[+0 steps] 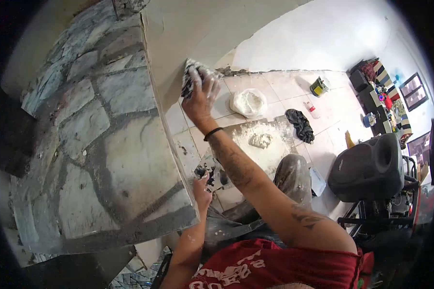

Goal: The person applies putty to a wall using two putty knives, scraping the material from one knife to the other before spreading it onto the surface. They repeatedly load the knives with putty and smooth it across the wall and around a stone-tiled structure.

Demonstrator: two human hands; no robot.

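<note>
My right hand [202, 91] reaches up and forward, its fingers pressed over a flat black tool smeared with white plaster [188, 72]. That tool lies against the coated grey wall [171, 41]. The exact kind of tool is hard to make out. Lower down, beside the edge of the stone-faced slab [135, 149], my left hand [202, 192] is closed around a dark-handled plastering tool [201, 171] with a pale, smeared blade. White powder or plaster dusts my fingers.
An open white bag of powder [249, 103] stands on the tiled floor. A powder heap [260, 140] lies on a board nearby, beside a crumpled black cloth [300, 125]. A can [318, 87] stands near the wall. At the right is a large black speaker [368, 168].
</note>
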